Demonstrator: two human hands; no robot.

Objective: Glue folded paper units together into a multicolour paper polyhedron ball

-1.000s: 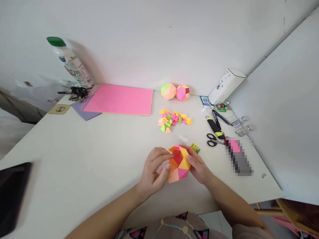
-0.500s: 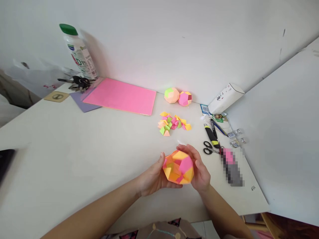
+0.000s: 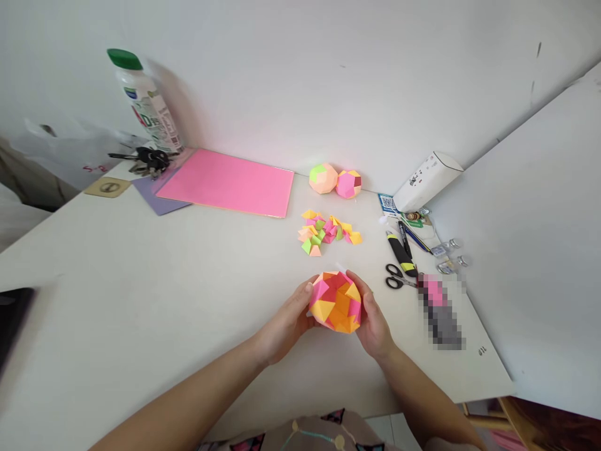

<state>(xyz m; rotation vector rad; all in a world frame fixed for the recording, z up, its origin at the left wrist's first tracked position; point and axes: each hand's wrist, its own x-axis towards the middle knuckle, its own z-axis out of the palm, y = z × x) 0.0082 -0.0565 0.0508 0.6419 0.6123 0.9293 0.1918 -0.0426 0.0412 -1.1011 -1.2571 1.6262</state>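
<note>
Between both hands is an origami paper ball (image 3: 323,311) in orange, yellow and pink, with an opening on its upper side that shows its hollow inside. My left hand (image 3: 293,316) grips its left side, thumb on the rim. From the right, my right hand (image 3: 375,322) is closed around the other side. Some fingers are hidden behind the ball. Beyond it lies a loose pile of folded paper pieces (image 3: 315,238) in green, pink, orange and peach. Two finished-looking paper balls, one peach and green (image 3: 323,180), one pink and orange (image 3: 349,185), sit against the wall.
Pink paper sheets (image 3: 230,183) lie at the back left, near a white bottle (image 3: 148,106) and keys (image 3: 153,160). To the right are scissors (image 3: 395,277), a utility knife (image 3: 400,255), pens (image 3: 416,238), small glass bottles (image 3: 448,266) and a white box (image 3: 425,185).
The paper ball has been turned in my hands, so its opening now shows a deep orange inside. My right hand has shifted lower along its side.
</note>
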